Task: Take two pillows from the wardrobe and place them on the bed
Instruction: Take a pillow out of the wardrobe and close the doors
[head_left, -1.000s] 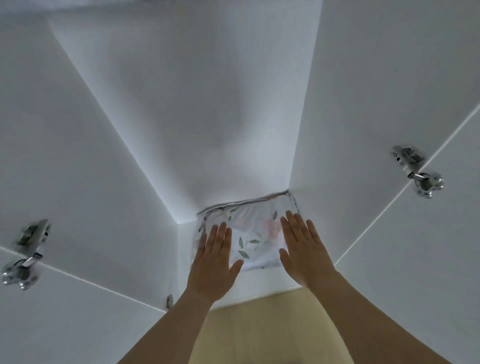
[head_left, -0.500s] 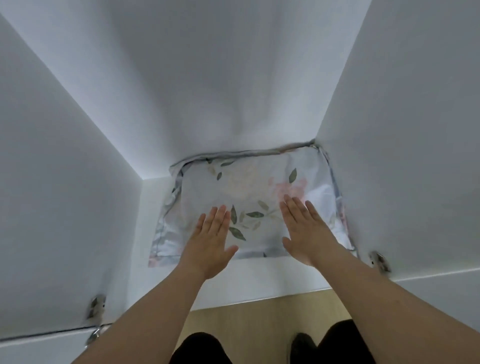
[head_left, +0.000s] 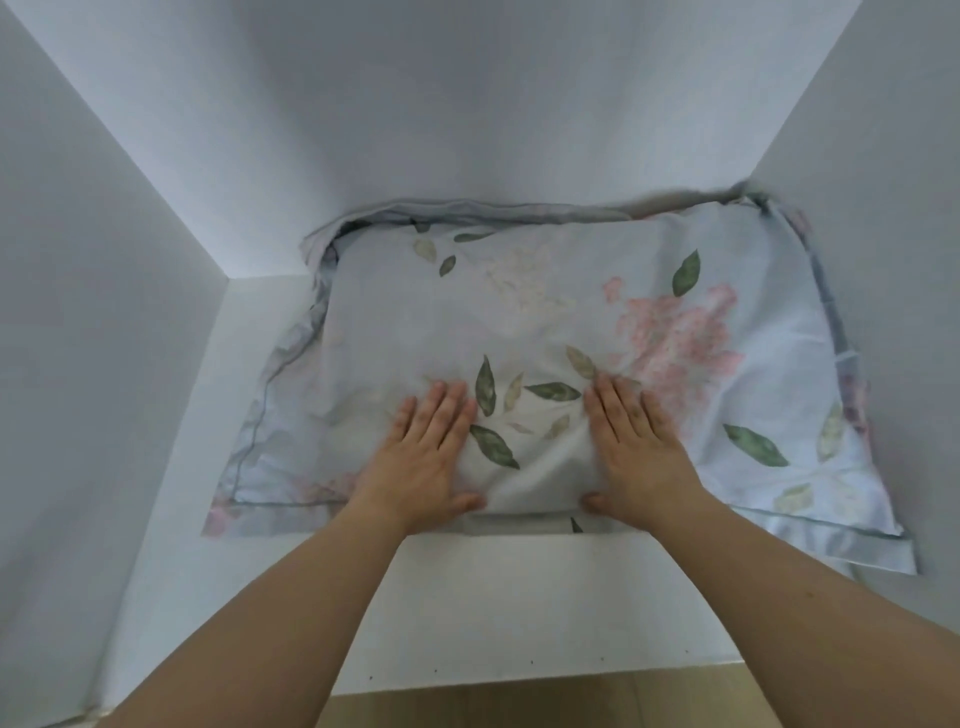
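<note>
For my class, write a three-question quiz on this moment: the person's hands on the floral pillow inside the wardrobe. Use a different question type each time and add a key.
1. True or false: both hands lie flat on top of the pillow.
2. Multiple choice: the pillow's right end lies (A) against the wardrobe's right wall, (B) well apart from it, (C) out on the floor.
3. Fill in: each thumb sits at the pillow's ____ edge.

Key
1. True: the left hand and right hand rest with straight fingers.
2. A.
3. Front, the one nearest the person.

both hands (head_left: 423, 462) (head_left: 641, 452) flat on floral pillow (head_left: 571, 312)
</note>
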